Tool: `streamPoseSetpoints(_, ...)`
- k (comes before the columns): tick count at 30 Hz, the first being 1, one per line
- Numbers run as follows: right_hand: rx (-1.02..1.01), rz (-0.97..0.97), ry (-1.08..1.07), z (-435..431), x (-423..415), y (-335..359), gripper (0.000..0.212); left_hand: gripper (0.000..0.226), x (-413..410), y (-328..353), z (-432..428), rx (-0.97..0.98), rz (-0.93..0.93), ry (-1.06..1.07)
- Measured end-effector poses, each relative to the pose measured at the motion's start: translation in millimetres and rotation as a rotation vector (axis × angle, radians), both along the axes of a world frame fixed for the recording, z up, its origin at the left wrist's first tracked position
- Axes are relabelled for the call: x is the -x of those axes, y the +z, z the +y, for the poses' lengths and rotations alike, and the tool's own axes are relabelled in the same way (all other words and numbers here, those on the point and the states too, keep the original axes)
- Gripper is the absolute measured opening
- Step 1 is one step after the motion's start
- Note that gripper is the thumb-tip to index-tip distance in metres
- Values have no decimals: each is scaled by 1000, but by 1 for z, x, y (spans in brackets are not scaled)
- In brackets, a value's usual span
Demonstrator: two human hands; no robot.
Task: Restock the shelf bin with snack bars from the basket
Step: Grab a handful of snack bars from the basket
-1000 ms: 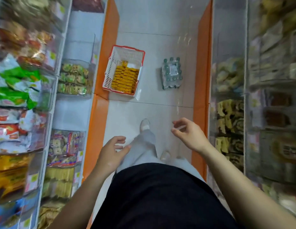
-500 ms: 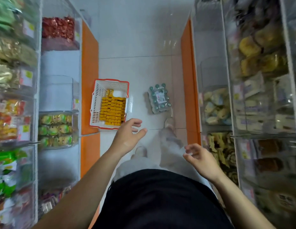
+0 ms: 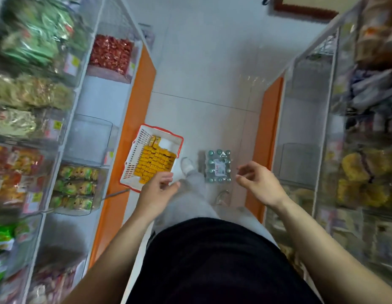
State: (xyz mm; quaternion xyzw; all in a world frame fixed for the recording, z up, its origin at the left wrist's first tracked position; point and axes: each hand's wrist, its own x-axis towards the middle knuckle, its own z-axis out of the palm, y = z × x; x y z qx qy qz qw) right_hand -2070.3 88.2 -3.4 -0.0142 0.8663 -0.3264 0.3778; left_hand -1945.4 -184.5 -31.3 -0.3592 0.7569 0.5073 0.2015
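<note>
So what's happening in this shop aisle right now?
A person stands in a narrow aisle between snack shelves, looking down. A white basket with a red rim sits on the floor, loaded with yellow snack bars. The left hand is open and empty above the basket's near corner; the right hand is open and empty too. A wrapped pack of bottles sits beside the basket. No bars have been picked up yet.

Your aisle: narrow strip of floor (image 3: 203, 69) between shelf units left and right. Basket (image 3: 138, 150) sits on floor against left orange base panel (image 3: 133, 119), open top, snack bars (image 3: 155, 163) exposed, nothing above them. Bottle pack (image 3: 218, 166) just right of basket, narrow gap between, your shoe (image 3: 186, 165) in that gap. Floor beyond both bare. Left shelf: clear bin (image 3: 89, 139) open-topped, beside basket.
</note>
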Motion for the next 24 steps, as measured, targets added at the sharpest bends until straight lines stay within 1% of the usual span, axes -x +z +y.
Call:
streamPoseSetpoints(4, -57, 29, 58, -57, 42, 5, 24, 36, 46, -10, -42, -33, 19, -25)
streamPoseSetpoints(6, -67, 35, 127, -91, 61, 11, 27, 30, 63, -5, -66, -32, 51, -3)
streamPoseSetpoints(9, -42, 43, 244, -143, 89, 22, 28, 22, 75, 8, -103, -31, 95, 104)
streamPoseSetpoints(13, 7, 69, 408, -208, 126, 24, 26, 27, 76, 14, -147, 1, 100, 267)
streamPoseSetpoints(16, 9, 48, 577, -254, 150, 13, 25, 48, 67, 9, -169, 17, 49, 415)
streamPoseSetpoints(17, 7, 33, 632, -271, 157, 8, 25, 50, 63, 5, -174, 20, 29, 457)
streamPoseSetpoints(20, 14, -10, 778, -322, 175, -15, 24, 43, 55, -13, -184, 78, -51, 542)
streamPoseSetpoints(22, 21, -48, 881, -356, 185, -37, 25, 45, 53, -29, -188, 112, -117, 597)
streamPoseSetpoints(24, 19, -44, 1046, -387, 192, -66, 26, 48, 52, -50, -190, 118, -173, 663)
